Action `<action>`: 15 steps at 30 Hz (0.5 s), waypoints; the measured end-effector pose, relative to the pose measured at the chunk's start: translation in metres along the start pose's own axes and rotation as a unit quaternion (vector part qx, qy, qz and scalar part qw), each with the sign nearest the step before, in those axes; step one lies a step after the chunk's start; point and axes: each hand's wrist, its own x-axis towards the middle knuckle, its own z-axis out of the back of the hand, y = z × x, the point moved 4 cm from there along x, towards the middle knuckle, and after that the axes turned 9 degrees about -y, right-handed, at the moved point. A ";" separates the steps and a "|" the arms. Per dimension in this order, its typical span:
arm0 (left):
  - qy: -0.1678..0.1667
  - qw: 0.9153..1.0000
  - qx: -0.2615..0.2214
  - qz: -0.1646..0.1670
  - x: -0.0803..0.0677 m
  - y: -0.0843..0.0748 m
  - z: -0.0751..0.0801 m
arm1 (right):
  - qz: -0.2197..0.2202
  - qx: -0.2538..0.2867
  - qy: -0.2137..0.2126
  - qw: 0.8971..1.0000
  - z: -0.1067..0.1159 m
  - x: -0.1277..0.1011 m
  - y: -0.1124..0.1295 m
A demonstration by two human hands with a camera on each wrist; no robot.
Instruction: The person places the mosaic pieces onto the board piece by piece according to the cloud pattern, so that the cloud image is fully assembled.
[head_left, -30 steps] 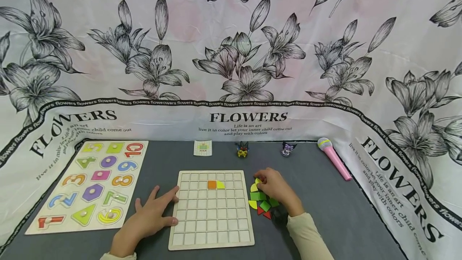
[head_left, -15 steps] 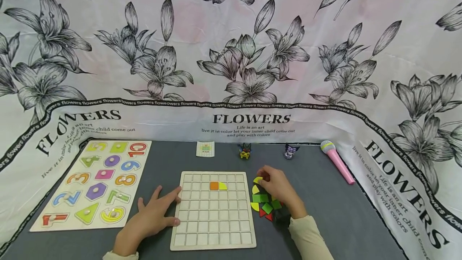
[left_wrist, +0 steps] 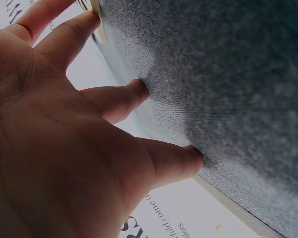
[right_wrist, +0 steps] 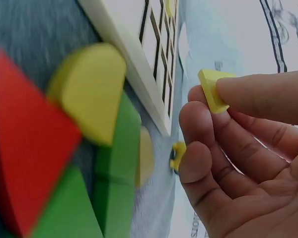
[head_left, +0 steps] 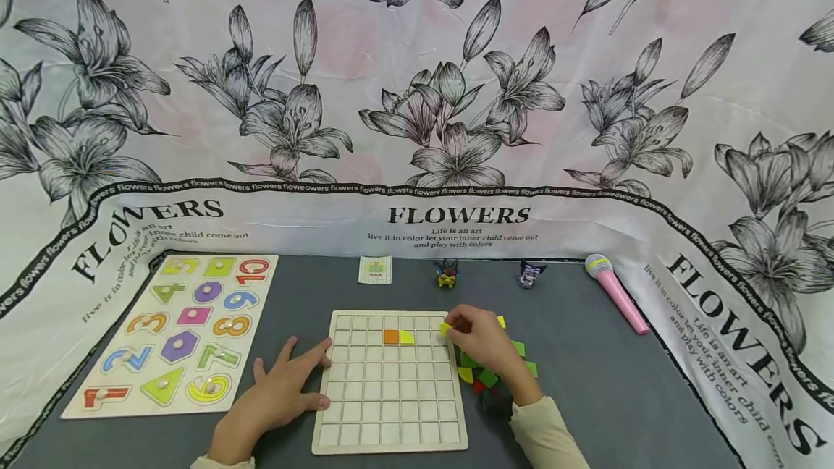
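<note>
Lifted off the pile of coloured shape pieces [head_left: 485,371], right hand [head_left: 485,342] now pinches a small yellow wooden piece [right_wrist: 212,89] — left hand [head_left: 280,393] lies flat, fingers spread, touching the wooden grid board [head_left: 391,411].

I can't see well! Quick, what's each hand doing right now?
Left hand: open, flat on the table, fingertips touching the grid board.
Right hand: pinching a yellow piece.
</note>
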 end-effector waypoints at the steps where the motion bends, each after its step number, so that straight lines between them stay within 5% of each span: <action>1: 0.001 1.000 0.001 0.002 0.000 0.001 -0.001 | 0.003 0.002 0.003 1.000 -0.003 -0.001 0.001; 15: 0.005 1.000 0.004 0.005 0.001 0.000 -0.001 | 0.041 -0.003 0.031 0.999 -0.022 -0.003 0.020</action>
